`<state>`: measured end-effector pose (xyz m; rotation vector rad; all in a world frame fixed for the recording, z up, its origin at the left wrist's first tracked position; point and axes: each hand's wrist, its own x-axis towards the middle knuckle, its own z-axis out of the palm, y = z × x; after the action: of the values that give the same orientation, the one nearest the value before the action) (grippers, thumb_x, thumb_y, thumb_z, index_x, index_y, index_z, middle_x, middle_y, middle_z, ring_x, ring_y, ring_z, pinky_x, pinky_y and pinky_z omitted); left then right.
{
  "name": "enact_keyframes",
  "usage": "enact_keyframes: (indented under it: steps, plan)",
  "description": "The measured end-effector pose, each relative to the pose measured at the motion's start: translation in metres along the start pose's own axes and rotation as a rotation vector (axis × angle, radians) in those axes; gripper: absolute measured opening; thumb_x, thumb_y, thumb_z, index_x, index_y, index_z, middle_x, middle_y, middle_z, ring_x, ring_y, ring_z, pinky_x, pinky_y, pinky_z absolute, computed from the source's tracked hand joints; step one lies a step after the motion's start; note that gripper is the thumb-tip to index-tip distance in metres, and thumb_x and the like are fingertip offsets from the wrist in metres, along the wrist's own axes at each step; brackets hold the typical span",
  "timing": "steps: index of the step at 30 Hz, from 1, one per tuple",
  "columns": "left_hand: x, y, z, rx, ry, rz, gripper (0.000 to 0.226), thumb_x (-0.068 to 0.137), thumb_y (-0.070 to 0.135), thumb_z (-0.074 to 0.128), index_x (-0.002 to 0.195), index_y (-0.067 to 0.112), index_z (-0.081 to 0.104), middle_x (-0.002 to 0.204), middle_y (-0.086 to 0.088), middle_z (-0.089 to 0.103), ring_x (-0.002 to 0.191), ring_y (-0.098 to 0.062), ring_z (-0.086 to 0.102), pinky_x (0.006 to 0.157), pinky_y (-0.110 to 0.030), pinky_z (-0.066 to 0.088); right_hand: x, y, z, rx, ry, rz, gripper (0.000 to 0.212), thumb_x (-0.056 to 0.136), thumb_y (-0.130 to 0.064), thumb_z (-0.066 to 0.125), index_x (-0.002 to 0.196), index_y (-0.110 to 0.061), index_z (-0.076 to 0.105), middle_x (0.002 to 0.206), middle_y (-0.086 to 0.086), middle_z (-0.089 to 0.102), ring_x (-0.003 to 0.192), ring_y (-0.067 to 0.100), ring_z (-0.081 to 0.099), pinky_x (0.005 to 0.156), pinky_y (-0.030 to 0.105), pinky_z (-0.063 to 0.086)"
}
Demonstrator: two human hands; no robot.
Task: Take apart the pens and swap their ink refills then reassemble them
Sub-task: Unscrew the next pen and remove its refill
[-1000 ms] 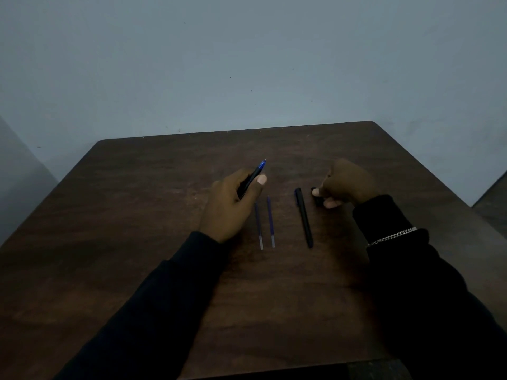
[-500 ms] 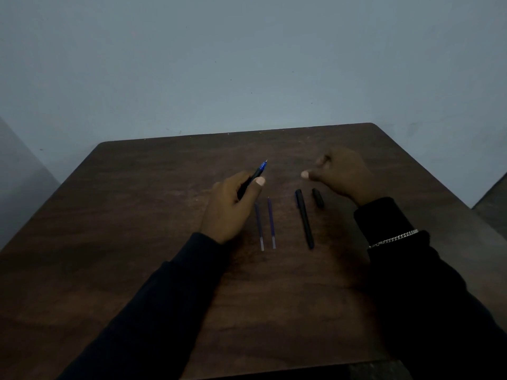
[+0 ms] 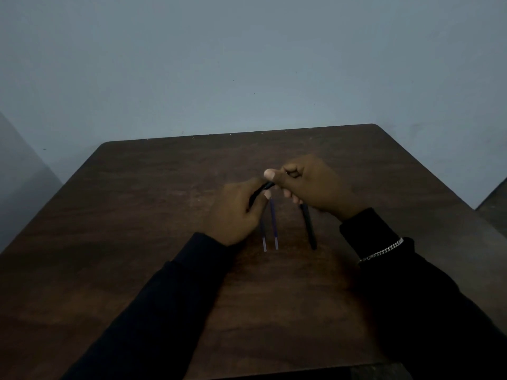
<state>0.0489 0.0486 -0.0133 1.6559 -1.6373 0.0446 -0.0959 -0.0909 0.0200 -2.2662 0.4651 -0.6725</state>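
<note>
Refills (image 3: 270,229) both out, lying side by side on table (image 3: 164,187). Second barrel (image 3: 308,226) just right of them. Left hand (image 3: 236,212) grips pen barrel (image 3: 260,189), right hand (image 3: 315,185) pinching its tip. Swap, reassembly pending. No readable markings.

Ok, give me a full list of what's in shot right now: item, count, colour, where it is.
table: one, dark brown wood, fills the lower frame, against a wall.
wall: one, pale grey-blue, behind the table.
ink refills: two, bluish, lying side by side at the table's centre.
loose pen barrel: one, black, lying right of the refills.
held pen: one, black, between both hands.
bracelet: one, silver chain, right wrist.
left hand: gripping the pen body.
right hand: fingers pinching the pen's far end.
</note>
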Motion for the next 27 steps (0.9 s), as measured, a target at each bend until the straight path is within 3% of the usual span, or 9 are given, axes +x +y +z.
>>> enact_keyframes:
  steps: [4,7,10,13,16,18,21,24,27]
  plan:
    - [0.0,-0.001,0.0,0.0,0.029,-0.014,0.02,0.106,0.023,0.061,0.121,0.015,0.072,0.077,0.019,0.061,0.063,0.003,0.057,0.059,-0.008,0.034,0.001,0.0,-0.001,0.016,0.004,0.006,0.05,0.099,-0.054,0.06,0.069,-0.013,0.068,0.057,0.004,0.066,0.044,0.005,0.059,0.046,0.014,0.046]
    - [0.002,-0.004,0.001,0.014,0.048,-0.038,0.02,0.106,0.027,0.062,0.095,0.013,0.071,0.068,0.01,0.058,0.057,-0.004,0.053,0.054,-0.023,0.036,0.0,0.0,-0.004,0.006,0.027,0.02,0.054,0.099,-0.054,0.06,0.068,-0.011,0.068,0.055,0.006,0.065,0.041,0.006,0.056,0.045,0.014,0.044]
    - [0.002,-0.006,0.001,-0.024,0.047,-0.017,0.029,0.107,0.027,0.059,0.082,0.015,0.065,0.062,0.006,0.056,0.053,-0.011,0.052,0.052,-0.029,0.038,-0.002,-0.002,-0.005,0.021,0.012,0.018,0.052,0.1,-0.051,0.061,0.066,-0.012,0.068,0.052,0.0,0.063,0.04,0.004,0.053,0.045,0.012,0.041]
    - [0.003,-0.006,-0.001,-0.058,0.066,-0.019,0.029,0.107,0.027,0.059,0.083,0.013,0.068,0.061,0.009,0.052,0.054,-0.011,0.05,0.051,-0.019,0.032,-0.003,-0.005,-0.005,0.015,0.018,-0.029,0.051,0.102,-0.046,0.06,0.065,-0.011,0.066,0.051,-0.005,0.059,0.042,0.003,0.052,0.047,0.012,0.04]
    - [0.005,-0.005,-0.003,-0.065,0.054,-0.018,0.029,0.106,0.025,0.059,0.083,0.011,0.069,0.06,0.013,0.049,0.054,-0.004,0.048,0.052,-0.012,0.028,-0.004,-0.009,-0.005,-0.028,0.03,-0.092,0.049,0.105,-0.039,0.058,0.063,-0.013,0.064,0.054,0.0,0.059,0.047,0.017,0.056,0.051,0.028,0.045]
    - [0.005,-0.005,-0.005,-0.068,0.037,-0.027,0.027,0.105,0.026,0.059,0.082,0.015,0.067,0.06,0.015,0.049,0.054,-0.003,0.048,0.052,-0.011,0.028,-0.004,-0.011,-0.004,-0.066,0.042,-0.133,0.048,0.106,-0.035,0.057,0.067,-0.008,0.066,0.057,0.008,0.058,0.052,0.025,0.056,0.053,0.032,0.043]
    - [0.005,-0.004,-0.007,-0.079,0.02,-0.043,0.028,0.106,0.025,0.059,0.079,0.018,0.064,0.06,0.011,0.05,0.054,-0.007,0.047,0.052,-0.014,0.026,-0.006,-0.012,-0.002,-0.125,0.072,-0.182,0.043,0.106,-0.029,0.057,0.072,-0.005,0.068,0.057,0.009,0.054,0.053,0.023,0.052,0.053,0.031,0.037]
    - [0.006,-0.003,-0.009,-0.089,0.01,-0.056,0.033,0.108,0.026,0.058,0.076,0.018,0.063,0.061,0.005,0.053,0.053,-0.011,0.046,0.052,-0.027,0.033,-0.006,-0.013,-0.001,-0.166,0.071,-0.191,0.031,0.106,-0.022,0.059,0.081,-0.006,0.07,0.065,0.011,0.058,0.06,0.026,0.054,0.056,0.032,0.038]
    - [0.005,-0.005,-0.009,-0.107,-0.011,-0.086,0.038,0.109,0.032,0.054,0.08,0.011,0.068,0.063,-0.001,0.059,0.055,-0.014,0.051,0.056,-0.037,0.041,-0.006,-0.015,-0.002,-0.169,0.047,-0.188,0.016,0.104,-0.015,0.061,0.089,-0.016,0.066,0.075,-0.007,0.061,0.065,0.017,0.06,0.059,0.028,0.045]
